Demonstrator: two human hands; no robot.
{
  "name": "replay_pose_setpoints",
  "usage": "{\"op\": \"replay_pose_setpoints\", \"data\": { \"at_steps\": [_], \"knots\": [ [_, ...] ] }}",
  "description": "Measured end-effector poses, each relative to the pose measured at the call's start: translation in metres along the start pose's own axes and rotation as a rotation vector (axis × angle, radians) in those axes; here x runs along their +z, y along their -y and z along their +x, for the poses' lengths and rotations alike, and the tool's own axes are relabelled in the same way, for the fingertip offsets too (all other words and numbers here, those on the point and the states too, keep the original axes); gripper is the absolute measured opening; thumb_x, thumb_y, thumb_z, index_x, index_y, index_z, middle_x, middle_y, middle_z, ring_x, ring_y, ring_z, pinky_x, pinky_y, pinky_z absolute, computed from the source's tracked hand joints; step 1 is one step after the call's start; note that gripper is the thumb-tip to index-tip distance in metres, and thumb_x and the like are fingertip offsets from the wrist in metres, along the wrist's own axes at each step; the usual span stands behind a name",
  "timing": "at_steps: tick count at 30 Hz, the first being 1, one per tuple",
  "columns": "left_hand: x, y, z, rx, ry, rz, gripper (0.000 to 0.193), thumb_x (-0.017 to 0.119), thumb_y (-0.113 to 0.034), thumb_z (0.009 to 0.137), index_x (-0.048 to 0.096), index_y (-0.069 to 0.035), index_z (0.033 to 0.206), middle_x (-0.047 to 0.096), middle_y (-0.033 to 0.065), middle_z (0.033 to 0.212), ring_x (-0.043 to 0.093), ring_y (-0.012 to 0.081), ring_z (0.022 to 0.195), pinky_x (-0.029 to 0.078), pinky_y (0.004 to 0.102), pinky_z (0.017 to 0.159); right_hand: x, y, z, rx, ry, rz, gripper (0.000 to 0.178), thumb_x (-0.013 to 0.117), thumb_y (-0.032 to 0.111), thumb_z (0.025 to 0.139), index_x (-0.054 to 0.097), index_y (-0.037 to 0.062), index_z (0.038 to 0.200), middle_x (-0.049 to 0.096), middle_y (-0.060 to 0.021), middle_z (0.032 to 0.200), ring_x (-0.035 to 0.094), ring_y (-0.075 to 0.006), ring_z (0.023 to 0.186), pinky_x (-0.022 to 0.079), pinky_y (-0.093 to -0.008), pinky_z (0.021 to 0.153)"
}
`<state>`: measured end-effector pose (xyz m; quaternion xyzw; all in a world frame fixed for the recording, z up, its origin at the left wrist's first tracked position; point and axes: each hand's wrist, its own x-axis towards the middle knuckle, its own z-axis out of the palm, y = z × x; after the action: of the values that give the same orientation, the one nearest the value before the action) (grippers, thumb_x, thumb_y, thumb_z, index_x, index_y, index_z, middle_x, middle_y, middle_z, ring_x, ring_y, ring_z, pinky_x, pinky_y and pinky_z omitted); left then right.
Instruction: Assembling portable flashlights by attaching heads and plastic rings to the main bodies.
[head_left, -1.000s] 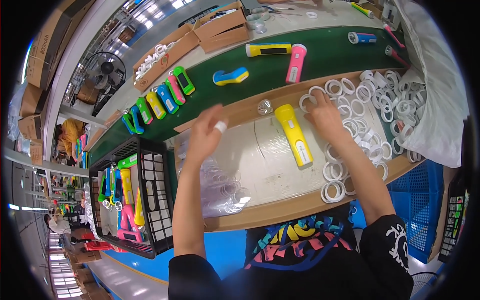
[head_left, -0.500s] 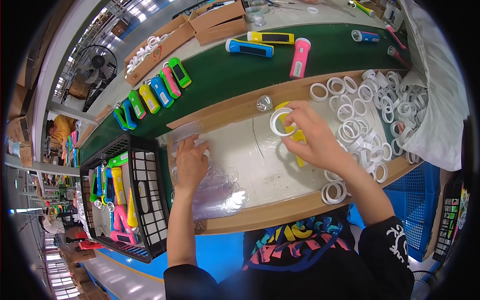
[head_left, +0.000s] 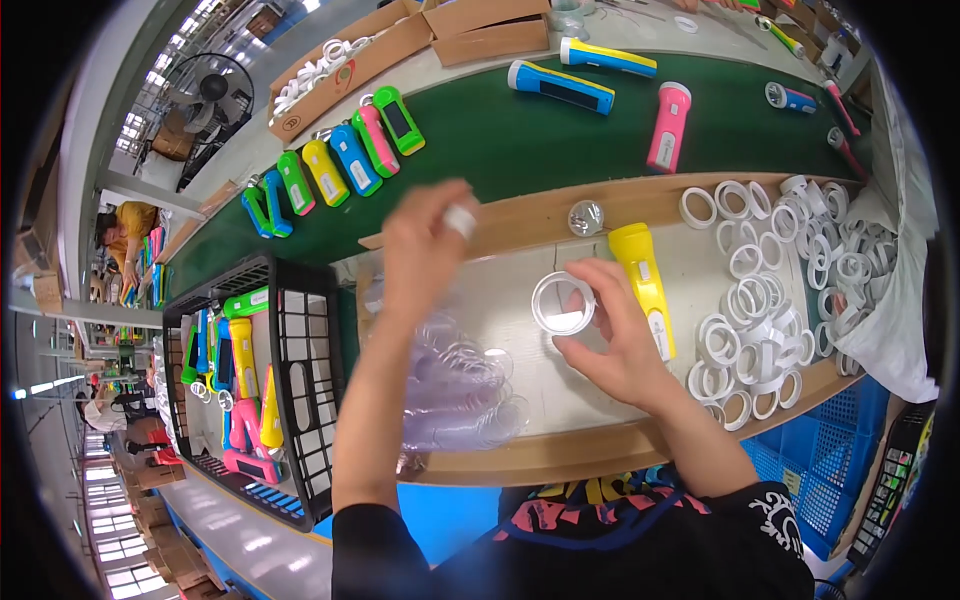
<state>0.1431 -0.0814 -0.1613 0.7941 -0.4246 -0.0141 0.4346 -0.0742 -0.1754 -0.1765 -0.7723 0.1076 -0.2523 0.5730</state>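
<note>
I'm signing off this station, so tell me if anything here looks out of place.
One shiny round piece sits alone by the far wall of the cardboard tray, apart from the white rings and clear discs. With no match visible there, it looks stray.

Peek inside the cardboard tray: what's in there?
The cardboard tray holds clear round pieces at left, then a yellow flashlight, then lots of white rings at right. The left forearm and the heaped rings hide spots; what's underneath can't be seen.
</note>
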Motion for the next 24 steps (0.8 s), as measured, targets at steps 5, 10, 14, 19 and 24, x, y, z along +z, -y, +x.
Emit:
{"op": "replay_pose_setpoints", "data": {
  "at_steps": [5, 10, 14, 19, 24],
  "knots": [
    [0.004, 0.117, 0.098, -0.185, 0.027, 0.720, 0.046, 0.060, -0.032, 0.083, 0.050, -0.024, 0.128, 0.054, 0.0213, 0.114, 0.055, 0.0395, 0.101, 0.047, 0.0445, 0.082, 0.001, -0.005, 0.003, -0.034, -0.041, 0.022, 0.059, 0.064, -0.006, 0.068, 0.044, -0.0003, 0.124, 0.041, -0.0137, 0.119, 0.051, -0.0182, 0.086, 0.049, -0.0260, 0.069],
    [0.030, 0.118, 0.143, -0.335, 0.151, 0.998, 0.051, 0.056, -0.046, 0.084, 0.043, -0.034, 0.132, 0.054, 0.0187, 0.116, 0.058, 0.0368, 0.102, 0.049, 0.0457, 0.081, -0.014, -0.010, 0.007, 0.005, -0.083, 0.017, 0.060, 0.065, -0.006, 0.068, 0.044, -0.0008, 0.124, 0.043, -0.0151, 0.121, 0.052, -0.0172, 0.082, 0.048, -0.0263, 0.068],
    [0.023, 0.115, 0.144, -0.181, 0.325, 1.076, 0.041, 0.058, -0.039, 0.083, 0.052, -0.030, 0.123, 0.057, 0.0175, 0.111, 0.060, 0.0318, 0.098, 0.050, 0.0442, 0.080, -0.014, -0.002, 0.004, -0.020, -0.085, -0.051, 0.061, 0.066, -0.004, 0.068, 0.043, -0.0019, 0.124, 0.044, -0.0161, 0.122, 0.052, -0.0193, 0.082, 0.047, -0.0291, 0.074],
    [-0.013, 0.123, 0.112, -0.237, 0.119, 0.259, 0.030, 0.053, -0.023, 0.087, 0.056, -0.024, 0.117, 0.056, 0.0169, 0.112, 0.061, 0.0282, 0.088, 0.053, 0.0376, 0.071, -0.015, 0.013, -0.016, -0.021, -0.104, -0.068, 0.063, 0.068, -0.002, 0.067, 0.042, -0.0015, 0.125, 0.044, -0.0173, 0.122, 0.053, -0.0216, 0.082, 0.045, -0.0329, 0.081],
    [-0.042, -0.005, 0.029, -0.303, 0.120, -0.570, 0.024, 0.045, -0.020, 0.093, 0.049, -0.010, 0.115, 0.057, 0.0124, 0.100, 0.060, 0.0190, 0.076, 0.052, 0.0305, 0.064, -0.024, 0.009, -0.029, 0.098, -0.194, 0.079, 0.067, 0.067, -0.001, 0.068, 0.038, -0.0007, 0.128, 0.044, -0.0161, 0.119, 0.053, -0.0215, 0.088, 0.044, -0.0327, 0.082]
  ]
}}
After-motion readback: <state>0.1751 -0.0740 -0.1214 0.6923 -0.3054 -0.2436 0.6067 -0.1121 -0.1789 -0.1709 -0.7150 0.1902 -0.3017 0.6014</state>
